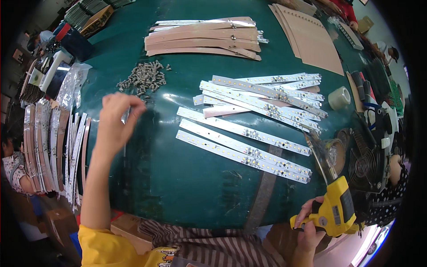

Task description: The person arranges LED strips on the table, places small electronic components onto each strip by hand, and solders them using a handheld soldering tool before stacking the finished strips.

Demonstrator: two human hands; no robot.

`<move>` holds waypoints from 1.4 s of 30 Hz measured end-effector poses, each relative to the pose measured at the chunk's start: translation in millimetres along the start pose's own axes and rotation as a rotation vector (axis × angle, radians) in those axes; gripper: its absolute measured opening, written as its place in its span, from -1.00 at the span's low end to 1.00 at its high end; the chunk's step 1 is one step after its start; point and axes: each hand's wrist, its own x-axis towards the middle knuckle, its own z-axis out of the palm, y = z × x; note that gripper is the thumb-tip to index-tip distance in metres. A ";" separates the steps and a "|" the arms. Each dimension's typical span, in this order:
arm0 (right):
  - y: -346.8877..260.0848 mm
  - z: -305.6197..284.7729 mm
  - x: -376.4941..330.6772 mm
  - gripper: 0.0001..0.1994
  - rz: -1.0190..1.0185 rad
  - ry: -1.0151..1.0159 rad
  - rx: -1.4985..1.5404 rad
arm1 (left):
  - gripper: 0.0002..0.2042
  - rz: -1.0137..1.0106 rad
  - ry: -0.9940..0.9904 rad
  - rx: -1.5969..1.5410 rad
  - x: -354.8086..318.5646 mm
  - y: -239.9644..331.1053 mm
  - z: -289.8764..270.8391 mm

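My left hand (116, 116) is raised just below a pile of small metal parts (143, 78) on the green table. Its thumb and forefinger curve together in a pinch; whatever lies between them is too small to make out. My right hand (308, 227) grips a yellow soldering gun (334, 209) by its handle, finger at the trigger. The gun's long tip points up and away, close to the right ends of the LED strips. Three white LED circuit strips (244, 153) lie side by side, slanting, between my hands. Behind them more LED strips (267, 100) are heaped crosswise.
Brown-backed strips (202, 40) are stacked at the far side. Brown panels (307, 38) lie far right. A white roll (339, 98) stands near a coiled metal holder (362, 164). Upright strips (46, 147) crowd the left edge. A dark metal bar (261, 200) crosses the near edge.
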 end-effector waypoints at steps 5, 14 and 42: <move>6.1 -4.9 -7.9 -0.44 0.038 -0.034 -0.133 | -0.84 -0.144 -0.120 -0.470 -23.5 119.2 18.7; 7.5 -11.2 -28.6 -0.45 0.228 -0.161 -0.274 | -0.84 -0.231 -0.033 -0.463 -32.4 168.7 62.6; -9.5 5.5 5.2 -0.87 -0.315 -0.337 -0.804 | -0.81 -0.105 0.065 -0.284 -40.0 168.6 69.7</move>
